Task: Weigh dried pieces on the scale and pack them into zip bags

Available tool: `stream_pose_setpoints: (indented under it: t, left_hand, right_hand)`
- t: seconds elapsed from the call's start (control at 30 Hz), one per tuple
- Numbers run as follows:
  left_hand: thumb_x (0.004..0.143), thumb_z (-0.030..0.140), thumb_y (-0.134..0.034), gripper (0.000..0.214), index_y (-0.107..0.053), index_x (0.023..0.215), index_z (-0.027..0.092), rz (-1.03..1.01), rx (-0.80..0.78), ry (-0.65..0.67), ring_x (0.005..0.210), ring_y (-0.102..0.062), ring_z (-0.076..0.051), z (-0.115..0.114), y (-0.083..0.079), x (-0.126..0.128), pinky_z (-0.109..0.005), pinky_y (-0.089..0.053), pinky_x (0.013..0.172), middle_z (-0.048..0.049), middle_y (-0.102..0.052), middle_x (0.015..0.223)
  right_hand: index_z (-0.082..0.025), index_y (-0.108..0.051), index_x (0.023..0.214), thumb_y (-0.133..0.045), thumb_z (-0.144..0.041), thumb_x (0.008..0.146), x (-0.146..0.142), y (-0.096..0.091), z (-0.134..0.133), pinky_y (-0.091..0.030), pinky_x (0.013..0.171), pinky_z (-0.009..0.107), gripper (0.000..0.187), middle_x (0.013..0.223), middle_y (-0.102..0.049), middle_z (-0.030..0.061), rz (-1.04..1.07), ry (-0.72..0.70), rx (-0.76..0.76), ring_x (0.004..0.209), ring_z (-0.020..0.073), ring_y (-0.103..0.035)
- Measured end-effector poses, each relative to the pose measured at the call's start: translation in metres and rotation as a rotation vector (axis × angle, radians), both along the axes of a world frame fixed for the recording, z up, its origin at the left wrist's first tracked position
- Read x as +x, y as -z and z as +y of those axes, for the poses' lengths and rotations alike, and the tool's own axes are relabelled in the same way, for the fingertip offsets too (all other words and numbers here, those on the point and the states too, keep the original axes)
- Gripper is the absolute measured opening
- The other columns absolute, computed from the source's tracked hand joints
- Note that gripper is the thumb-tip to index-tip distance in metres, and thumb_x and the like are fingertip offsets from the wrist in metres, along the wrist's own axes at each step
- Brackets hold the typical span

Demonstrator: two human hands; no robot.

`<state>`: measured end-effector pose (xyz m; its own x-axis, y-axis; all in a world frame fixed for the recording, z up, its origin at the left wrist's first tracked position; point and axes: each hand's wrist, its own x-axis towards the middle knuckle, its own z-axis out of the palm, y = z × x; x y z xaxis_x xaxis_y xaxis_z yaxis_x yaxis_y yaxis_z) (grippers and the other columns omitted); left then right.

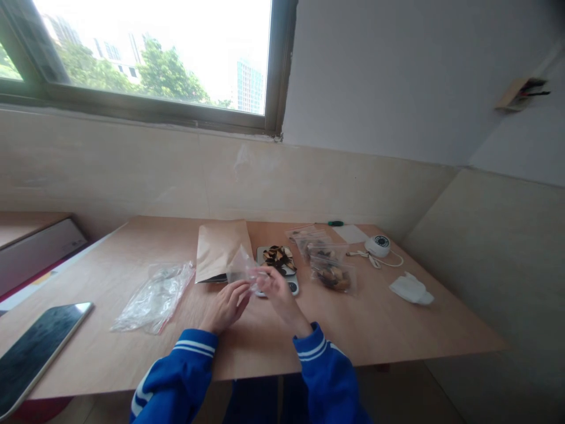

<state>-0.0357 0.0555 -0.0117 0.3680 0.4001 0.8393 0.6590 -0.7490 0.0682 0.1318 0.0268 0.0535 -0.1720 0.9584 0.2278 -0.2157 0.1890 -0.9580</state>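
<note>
My left hand (227, 306) and my right hand (276, 288) are raised just above the wooden table (375, 324), both pinching a small clear plastic bag (242, 266) between their fingertips. Right behind the bag lies a small scale (291, 285) with a heap of dark dried pieces (278, 257) on it. A flat brown paper pouch (220, 248) lies behind my left hand. To the right of the scale are clear bags filled with the same dried pieces (331, 274).
A pile of empty clear bags (154, 297) lies at the left, a dark phone (37, 347) near the front left edge. At the right are a round white device with a cord (378, 245), a white crumpled thing (411, 290), a white sheet (351, 233) and a green pen (335, 223).
</note>
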Motion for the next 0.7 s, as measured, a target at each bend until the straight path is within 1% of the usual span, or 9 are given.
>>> stream_pose_setpoints:
  t: [0.03,0.07,0.1,0.2,0.3,0.4,0.5,0.6,0.7]
  left_hand:
    - [0.085,0.018,-0.049,0.022,-0.051,0.107,0.019,-0.024,0.006,-0.005,0.084,-0.066,-0.017,0.002,0.003,-0.001,-0.027,-0.055,0.072,-0.0071,-0.066,0.095]
    - [0.086,0.017,-0.048,0.02,-0.051,0.105,0.02,-0.049,0.002,-0.021,0.082,-0.067,-0.016,0.004,0.006,-0.002,-0.026,-0.055,0.07,-0.0066,-0.066,0.093]
    - [0.086,0.017,-0.047,0.018,-0.051,0.103,0.019,-0.071,-0.003,-0.04,0.081,-0.067,-0.016,0.005,0.008,-0.003,-0.026,-0.055,0.069,-0.0063,-0.065,0.093]
    - [0.085,0.018,-0.048,0.018,-0.051,0.104,0.02,-0.11,0.003,-0.083,0.081,-0.066,-0.016,0.005,0.009,-0.006,-0.026,-0.055,0.069,-0.0058,-0.064,0.092]
    - [0.084,0.015,-0.048,0.028,-0.049,0.111,0.019,-0.099,-0.005,-0.057,0.091,-0.065,-0.018,0.001,0.002,-0.009,-0.029,-0.055,0.075,-0.0084,-0.063,0.099]
    - [0.081,0.014,-0.048,0.046,-0.043,0.127,0.017,-0.017,-0.073,0.014,0.106,-0.06,-0.022,-0.006,-0.008,-0.01,-0.034,-0.053,0.086,-0.0131,-0.06,0.114]
    - [0.081,0.013,-0.045,0.061,-0.03,0.14,0.017,0.04,-0.162,0.067,0.121,-0.051,-0.025,-0.011,-0.013,-0.01,-0.039,-0.048,0.097,-0.0157,-0.051,0.13]
    - [0.083,0.01,-0.038,0.065,-0.021,0.146,0.018,-0.005,-0.2,0.109,0.129,-0.043,-0.026,-0.012,-0.012,-0.007,-0.04,-0.044,0.102,-0.0153,-0.041,0.141]
    - [0.085,0.005,-0.034,0.065,-0.022,0.146,0.02,-0.072,-0.149,0.149,0.13,-0.043,-0.024,-0.009,-0.008,-0.003,-0.038,-0.045,0.102,-0.0135,-0.042,0.142]
  right_hand:
    - [-0.023,-0.055,0.107,-0.066,-0.049,0.076,-0.003,0.004,-0.005,-0.052,0.087,0.036,0.042,0.115,-0.064,0.0069,-0.012,-0.078,0.028,0.106,0.0217,-0.062]
    - [-0.024,-0.053,0.112,-0.067,-0.046,0.075,-0.006,0.009,-0.009,-0.049,0.094,0.037,0.045,0.121,-0.061,0.0065,-0.022,-0.12,0.055,0.113,0.0215,-0.058]
    - [-0.025,-0.052,0.114,-0.068,-0.043,0.075,-0.009,0.015,-0.012,-0.046,0.098,0.039,0.046,0.124,-0.059,0.0064,-0.029,-0.121,0.075,0.115,0.0211,-0.056]
    - [-0.024,-0.053,0.108,-0.07,-0.038,0.074,-0.018,0.03,-0.013,-0.046,0.098,0.04,0.04,0.115,-0.062,0.0066,-0.06,0.021,0.079,0.108,0.0206,-0.06]
    - [-0.022,-0.055,0.1,-0.073,-0.035,0.07,-0.029,0.035,-0.008,-0.049,0.092,0.038,0.037,0.102,-0.066,0.0055,-0.091,0.111,0.066,0.097,0.0209,-0.063]
    - [-0.02,-0.058,0.097,-0.071,-0.035,0.072,-0.038,0.033,-0.003,-0.052,0.084,0.037,0.032,0.094,-0.068,0.0056,-0.138,0.175,0.052,0.09,0.0218,-0.065]
    - [-0.019,-0.06,0.095,-0.068,-0.034,0.076,-0.039,0.026,-0.001,-0.051,0.082,0.035,0.026,0.092,-0.068,0.0053,-0.163,0.274,0.073,0.088,0.021,-0.065]
    - [-0.02,-0.064,0.093,-0.065,-0.034,0.079,-0.033,0.019,-0.005,-0.05,0.081,0.034,0.019,0.092,-0.068,0.0043,-0.221,0.324,0.144,0.088,0.0203,-0.064]
    - [-0.021,-0.067,0.088,-0.062,-0.032,0.082,-0.028,0.012,-0.01,-0.049,0.081,0.033,0.013,0.091,-0.069,0.0045,-0.266,0.365,0.225,0.089,0.0204,-0.063]
